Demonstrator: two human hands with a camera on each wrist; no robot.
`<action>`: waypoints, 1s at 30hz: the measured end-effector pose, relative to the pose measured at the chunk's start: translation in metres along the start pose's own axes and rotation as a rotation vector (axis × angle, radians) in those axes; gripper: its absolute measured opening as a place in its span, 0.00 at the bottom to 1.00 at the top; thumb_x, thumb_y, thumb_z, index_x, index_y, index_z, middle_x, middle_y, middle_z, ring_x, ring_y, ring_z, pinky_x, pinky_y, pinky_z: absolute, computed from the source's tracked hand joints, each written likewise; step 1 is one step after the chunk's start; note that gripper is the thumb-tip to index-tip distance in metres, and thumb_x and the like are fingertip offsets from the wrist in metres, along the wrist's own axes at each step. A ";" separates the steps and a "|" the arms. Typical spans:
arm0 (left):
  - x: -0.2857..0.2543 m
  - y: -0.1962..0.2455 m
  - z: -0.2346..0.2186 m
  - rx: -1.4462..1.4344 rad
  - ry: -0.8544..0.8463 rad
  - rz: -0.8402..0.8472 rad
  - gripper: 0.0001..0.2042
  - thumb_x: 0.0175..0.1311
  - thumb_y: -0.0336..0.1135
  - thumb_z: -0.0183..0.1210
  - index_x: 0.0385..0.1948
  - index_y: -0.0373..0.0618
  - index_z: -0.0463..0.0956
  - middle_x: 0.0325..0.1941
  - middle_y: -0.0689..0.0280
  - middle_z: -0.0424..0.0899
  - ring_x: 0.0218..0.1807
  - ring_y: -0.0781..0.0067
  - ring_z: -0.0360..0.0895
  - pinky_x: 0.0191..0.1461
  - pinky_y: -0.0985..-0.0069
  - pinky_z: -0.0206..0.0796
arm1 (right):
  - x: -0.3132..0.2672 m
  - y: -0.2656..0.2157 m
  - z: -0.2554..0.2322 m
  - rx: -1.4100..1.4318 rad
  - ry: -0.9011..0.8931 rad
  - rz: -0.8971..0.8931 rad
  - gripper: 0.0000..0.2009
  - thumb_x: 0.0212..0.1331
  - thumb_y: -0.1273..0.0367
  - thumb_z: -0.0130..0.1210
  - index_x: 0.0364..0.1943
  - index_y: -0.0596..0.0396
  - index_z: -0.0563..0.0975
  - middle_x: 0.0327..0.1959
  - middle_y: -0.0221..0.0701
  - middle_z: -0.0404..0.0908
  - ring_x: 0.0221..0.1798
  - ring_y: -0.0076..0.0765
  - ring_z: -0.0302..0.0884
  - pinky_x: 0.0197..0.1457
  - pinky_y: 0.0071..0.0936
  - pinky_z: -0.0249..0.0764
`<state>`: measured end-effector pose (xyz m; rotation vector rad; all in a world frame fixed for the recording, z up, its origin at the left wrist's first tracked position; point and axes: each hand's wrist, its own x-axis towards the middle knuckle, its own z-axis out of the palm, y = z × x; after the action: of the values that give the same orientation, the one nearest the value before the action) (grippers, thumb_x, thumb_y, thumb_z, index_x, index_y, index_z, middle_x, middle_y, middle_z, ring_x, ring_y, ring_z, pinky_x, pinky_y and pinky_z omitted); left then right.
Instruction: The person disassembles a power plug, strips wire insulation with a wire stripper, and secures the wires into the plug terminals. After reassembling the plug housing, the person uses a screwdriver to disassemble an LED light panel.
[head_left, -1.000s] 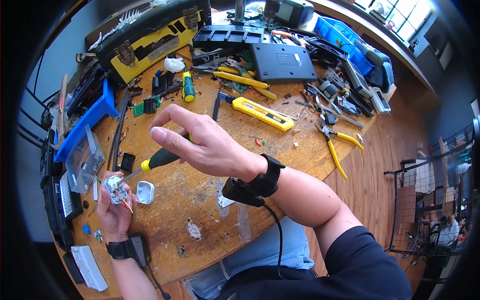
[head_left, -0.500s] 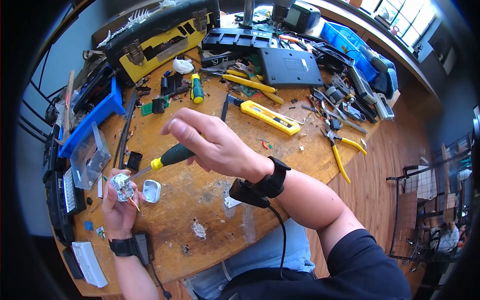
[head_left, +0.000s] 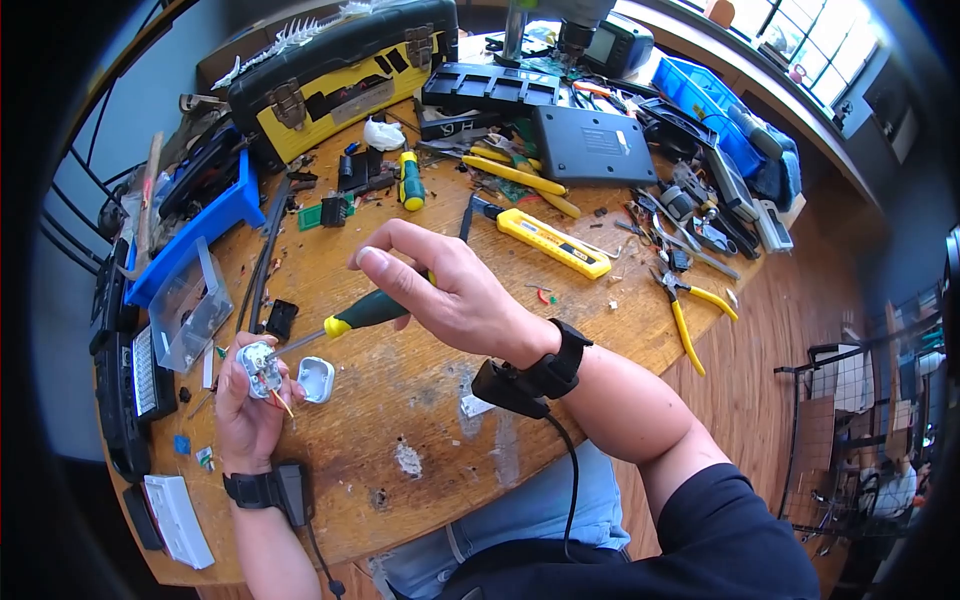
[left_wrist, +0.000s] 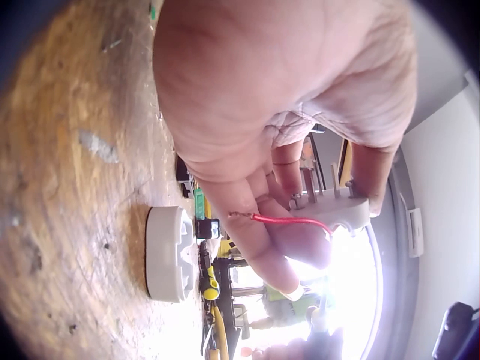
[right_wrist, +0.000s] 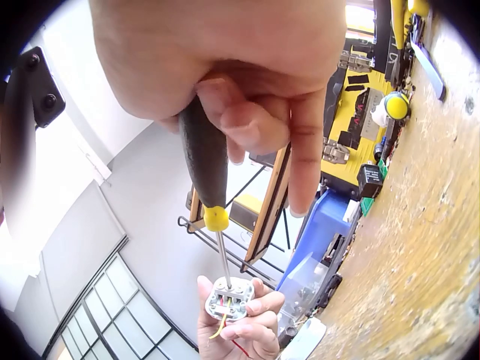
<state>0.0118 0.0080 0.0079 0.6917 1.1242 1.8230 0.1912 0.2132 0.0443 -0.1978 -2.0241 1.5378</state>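
Observation:
My left hand grips an opened white plug between thumb and fingers. Its metal pins show in the left wrist view, and short red and yellow wires trail from it. The right hand holds a green-and-yellow screwdriver by its handle, fingers curled around the upper end. The shaft slants down, and its tip meets the inside of the plug, among the terminals. Beside the left hand, the white plug cover lies hollow side up on the wooden table.
A yellow utility knife, a second screwdriver and yellow-handled pliers lie beyond the hands. A clear plastic box stands left, near a blue bin. The toolbox is at the back.
The head view has shifted, so the whole scene sits further right and slightly lower. Both hands keep nearly the same pose, with the screwdriver tip still at the plug.

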 end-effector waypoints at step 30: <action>0.002 0.004 0.003 -0.022 -0.059 -0.009 0.25 0.59 0.48 0.58 0.46 0.34 0.65 0.33 0.57 0.78 0.28 0.70 0.79 0.40 0.67 0.75 | -0.005 -0.014 -0.003 0.094 -0.071 0.109 0.20 0.68 0.54 0.37 0.46 0.57 0.72 0.15 0.20 0.71 0.13 0.11 0.61 0.17 0.10 0.54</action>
<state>0.0116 0.0105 0.0127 0.7221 1.0653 1.7933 0.2006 0.2088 0.0559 -0.2217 -2.0188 1.7261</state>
